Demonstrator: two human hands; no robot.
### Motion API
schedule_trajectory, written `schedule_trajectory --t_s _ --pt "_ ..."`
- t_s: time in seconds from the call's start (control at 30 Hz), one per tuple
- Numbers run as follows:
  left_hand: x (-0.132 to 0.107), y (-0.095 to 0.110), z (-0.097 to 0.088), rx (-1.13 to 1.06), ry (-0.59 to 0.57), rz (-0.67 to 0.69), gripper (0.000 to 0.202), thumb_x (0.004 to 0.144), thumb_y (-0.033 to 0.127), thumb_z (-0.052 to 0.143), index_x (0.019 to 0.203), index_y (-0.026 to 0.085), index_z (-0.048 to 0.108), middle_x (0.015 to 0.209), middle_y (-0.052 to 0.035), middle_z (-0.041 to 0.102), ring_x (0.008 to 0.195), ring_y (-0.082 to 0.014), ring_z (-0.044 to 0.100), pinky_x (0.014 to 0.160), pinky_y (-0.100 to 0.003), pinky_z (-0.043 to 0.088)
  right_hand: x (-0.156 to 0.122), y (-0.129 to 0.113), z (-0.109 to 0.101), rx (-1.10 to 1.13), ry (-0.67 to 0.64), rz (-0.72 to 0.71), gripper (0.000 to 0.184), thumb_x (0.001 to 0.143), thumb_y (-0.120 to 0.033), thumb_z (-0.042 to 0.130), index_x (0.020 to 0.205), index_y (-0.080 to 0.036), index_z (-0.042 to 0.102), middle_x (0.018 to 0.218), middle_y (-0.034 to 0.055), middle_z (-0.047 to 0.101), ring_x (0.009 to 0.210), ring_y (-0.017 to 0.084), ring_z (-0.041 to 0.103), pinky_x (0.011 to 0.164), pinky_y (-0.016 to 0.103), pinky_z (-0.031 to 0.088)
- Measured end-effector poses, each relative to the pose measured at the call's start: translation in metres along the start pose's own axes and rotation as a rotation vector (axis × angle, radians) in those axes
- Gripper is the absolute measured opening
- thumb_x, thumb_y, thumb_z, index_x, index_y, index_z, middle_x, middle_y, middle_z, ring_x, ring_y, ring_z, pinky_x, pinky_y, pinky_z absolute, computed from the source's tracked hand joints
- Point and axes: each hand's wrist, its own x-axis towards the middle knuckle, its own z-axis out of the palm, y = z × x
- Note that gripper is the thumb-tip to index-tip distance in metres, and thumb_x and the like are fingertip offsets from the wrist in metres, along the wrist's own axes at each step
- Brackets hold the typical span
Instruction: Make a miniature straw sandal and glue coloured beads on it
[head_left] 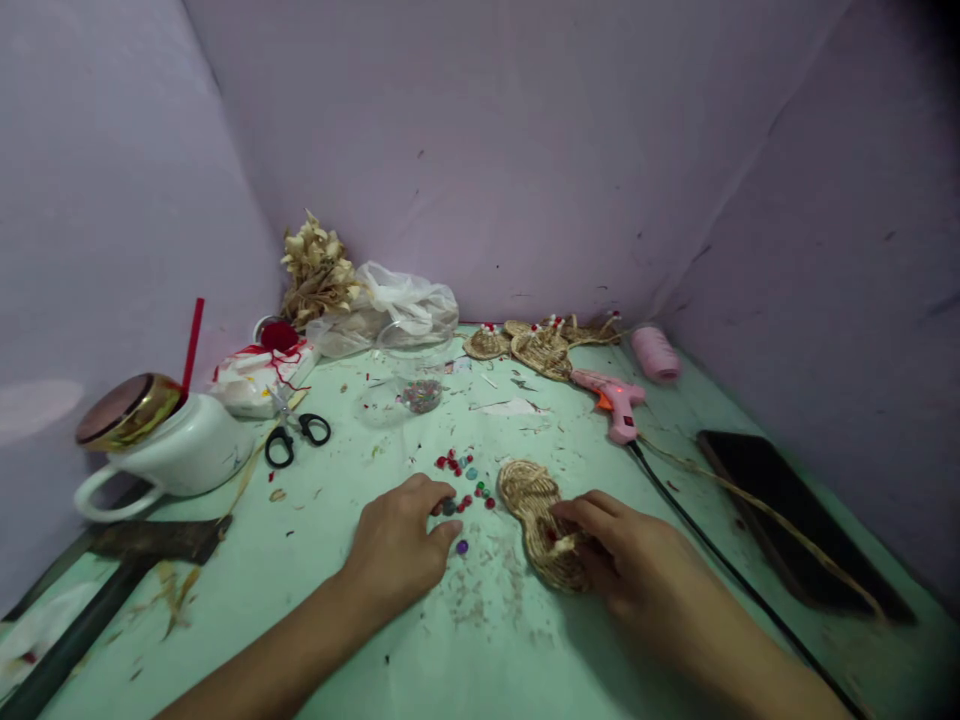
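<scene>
A small slipper-shaped piece of coiled straw rope [531, 490] lies on the table in front of me. My right hand [630, 550] bends over its near end, with thumb and fingers closed on the pale strap part; the fingertips are partly hidden. Beside it, my left hand [409, 535] rests low over the table, thumb and forefinger apart around a dark bead [448, 507]. Loose red beads [452, 462] and green ones are scattered just beyond those fingertips. A purple bead [462, 547] sits near the left thumb.
A pink glue gun [619, 400] with a black cord, a phone [802, 520] and a thread spool [655, 353] are at right. More straw slippers [541, 350] lie behind. Scissors [296, 430], a white cup [187, 450] and a hammer-like tool [157, 545] stand left. A clear bead container [421, 395] is mid-table.
</scene>
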Motion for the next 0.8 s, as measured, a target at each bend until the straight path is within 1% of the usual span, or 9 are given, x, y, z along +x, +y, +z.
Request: schedule_trajectory --t_s 0.1,0.2,0.3,0.37,0.47,0.53,0.6,0.7,0.8 --pt "0.001 0.000 0.000 0.010 -0.029 0.037 0.020 0.073 0.018 0.051 0.084 0.019 0.068 0.084 -0.0053 0.063 0.076 -0.0201 0.057 0.071 -0.033 0.040 -0.002 -0.004 -0.007 0.149 -0.135 0.004 0.028 0.077 -0.010 0.047 0.098 -0.022 0.061 0.086 0.0036 0.064 0.070 0.015 0.061 0.061 0.025 0.046" --pt "0.005 -0.002 -0.002 -0.259 0.010 -0.035 0.015 0.071 0.017 0.053 0.077 0.016 0.067 0.077 -0.0049 0.063 0.071 -0.0169 0.056 0.068 -0.029 0.041 -0.004 -0.006 -0.015 0.180 -0.174 0.019 0.028 0.074 -0.020 0.060 0.101 -0.024 0.059 0.085 0.0016 0.063 0.066 0.015 0.059 0.060 0.026 0.047" --pt "0.006 0.000 -0.006 -0.633 -0.040 -0.239 0.016 0.067 0.024 0.059 0.077 0.014 0.064 0.055 0.0007 0.056 0.048 -0.0101 0.046 0.048 -0.022 0.036 -0.006 -0.007 -0.019 0.207 0.009 -0.010 0.038 0.070 -0.031 0.067 0.106 -0.025 0.055 0.096 0.0021 0.062 0.064 0.013 0.057 0.059 0.026 0.047" --pt "0.002 0.005 -0.009 -0.810 -0.092 -0.338 0.020 0.064 0.027 0.062 0.078 0.012 0.062 0.045 0.0046 0.049 0.038 -0.0064 0.037 0.039 -0.019 0.027 -0.007 -0.010 -0.017 0.287 0.184 -0.021 0.027 0.075 -0.031 0.063 0.100 -0.024 0.057 0.093 0.0017 0.062 0.058 0.010 0.055 0.053 0.023 0.046" --pt "-0.012 0.016 -0.006 -0.996 -0.146 -0.368 0.024 0.062 0.031 0.066 0.077 0.012 0.060 0.045 0.0044 0.050 0.036 -0.0045 0.036 0.036 -0.017 0.024 -0.009 -0.022 -0.006 0.427 0.201 0.006 0.008 0.081 -0.029 0.056 0.084 -0.022 0.060 0.071 -0.0013 0.063 0.050 0.009 0.054 0.045 0.018 0.044" --pt "-0.024 0.023 0.001 -1.104 -0.222 -0.377 0.029 0.061 0.035 0.069 0.077 0.013 0.060 0.051 0.0029 0.054 0.037 -0.0041 0.039 0.034 -0.016 0.025 -0.012 -0.031 0.007 0.448 0.149 -0.051 0.012 0.078 -0.030 0.060 0.085 -0.020 0.060 0.064 -0.0017 0.062 0.047 0.009 0.053 0.043 0.017 0.044" --pt "-0.033 0.025 0.010 -1.167 -0.297 -0.386 0.036 0.059 0.042 0.071 0.076 0.013 0.059 0.054 0.0024 0.055 0.035 -0.0028 0.037 0.032 -0.015 0.023 -0.016 -0.036 0.021 0.400 0.179 -0.183 0.019 0.075 -0.031 0.064 0.088 -0.017 0.060 0.065 0.0005 0.063 0.045 0.010 0.053 0.042 0.018 0.043" --pt "-0.040 0.023 0.020 -1.168 -0.394 -0.360 0.043 0.057 0.052 0.070 0.073 0.015 0.056 0.041 0.0062 0.048 0.030 -0.0025 0.030 0.030 -0.015 0.020 -0.020 -0.037 0.037 0.299 0.208 -0.295 0.009 0.079 -0.025 0.059 0.081 -0.016 0.060 0.063 0.0025 0.063 0.050 0.011 0.057 0.046 0.019 0.044" --pt "-0.043 0.020 0.026 -1.120 -0.403 -0.339 0.045 0.055 0.056 0.070 0.068 0.016 0.052 0.035 0.0087 0.041 0.029 -0.0028 0.028 0.030 -0.015 0.020 -0.022 -0.034 0.042 0.230 0.217 -0.337 0.009 0.081 -0.020 0.054 0.075 -0.016 0.060 0.059 0.0023 0.061 0.050 0.011 0.059 0.045 0.019 0.043"
